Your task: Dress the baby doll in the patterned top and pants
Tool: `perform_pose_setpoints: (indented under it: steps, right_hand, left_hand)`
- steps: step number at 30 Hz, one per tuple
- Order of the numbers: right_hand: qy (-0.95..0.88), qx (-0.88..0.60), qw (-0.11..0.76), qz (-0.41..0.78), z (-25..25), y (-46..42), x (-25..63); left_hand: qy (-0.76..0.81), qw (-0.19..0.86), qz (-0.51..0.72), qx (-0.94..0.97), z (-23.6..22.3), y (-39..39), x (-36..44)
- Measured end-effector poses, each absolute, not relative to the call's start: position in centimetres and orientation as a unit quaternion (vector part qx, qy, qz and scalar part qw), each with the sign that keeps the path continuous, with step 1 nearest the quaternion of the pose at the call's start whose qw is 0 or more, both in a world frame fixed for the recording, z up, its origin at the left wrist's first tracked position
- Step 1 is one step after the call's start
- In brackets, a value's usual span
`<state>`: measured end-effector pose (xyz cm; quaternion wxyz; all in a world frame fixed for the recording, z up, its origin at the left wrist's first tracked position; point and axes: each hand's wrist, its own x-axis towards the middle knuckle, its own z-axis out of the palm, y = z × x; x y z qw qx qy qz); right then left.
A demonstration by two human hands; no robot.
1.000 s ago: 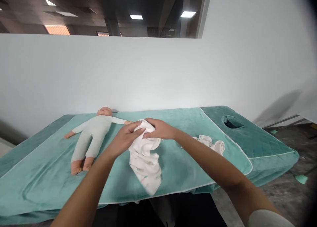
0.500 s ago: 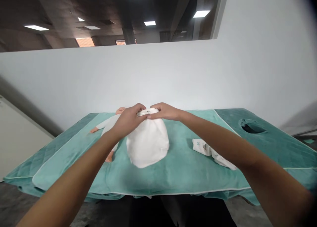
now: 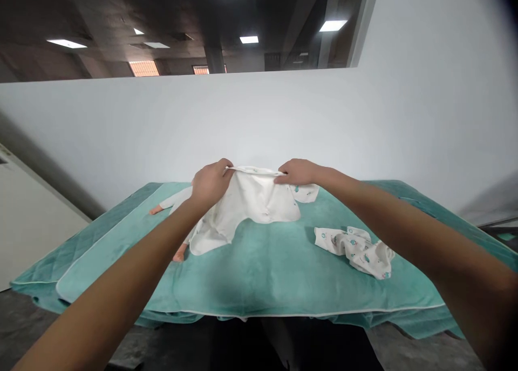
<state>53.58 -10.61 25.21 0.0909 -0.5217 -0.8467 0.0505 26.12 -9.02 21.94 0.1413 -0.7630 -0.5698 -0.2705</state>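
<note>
A white baby shirt with a small green print on its sleeve hangs between my hands, its upper edge stretched out. My left hand pinches one end of that edge, and my right hand grips the other. The lower part drapes down toward the bed, with a sleeve showing under my right hand. Behind my left hand and the shirt lies a baby doll in white clothing. One arm and one foot of it show; its head is hidden.
A crumpled printed baby garment lies on the right of the green padded bed cover. A white wall rises behind the bed, with a window above. Part of a white panel stands at the left.
My hands have moved apart, spreading the shirt sideways from a bunched, rounded shape. A printed sleeve now shows at the right. My right forearm uncovers more of the crumpled garment.
</note>
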Motion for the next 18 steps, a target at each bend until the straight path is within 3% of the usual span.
perform_pose_setpoints:
  steps: [4, 7, 13, 18]
  right_hand:
    - [-0.864, -0.439, 0.221, 0.106, 24.2, -12.3, 50.9]
    - [-0.860, -0.427, 0.271, 0.071, 23.1, -11.9, 49.4]
    - [-0.815, -0.519, 0.254, -0.031, 21.1, -8.6, 51.2]
    - [-0.792, -0.569, 0.221, -0.009, 19.5, -7.5, 54.6]
  left_hand:
    - [-0.475, 0.174, -0.233, -0.830, 22.0, -10.4, 29.7]
    - [-0.463, 0.206, -0.174, -0.844, 22.7, -11.8, 31.5]
    - [-0.551, 0.168, -0.130, -0.807, 23.6, -12.2, 30.5]
    - [-0.611, 0.079, -0.213, -0.758, 22.6, -10.3, 27.3]
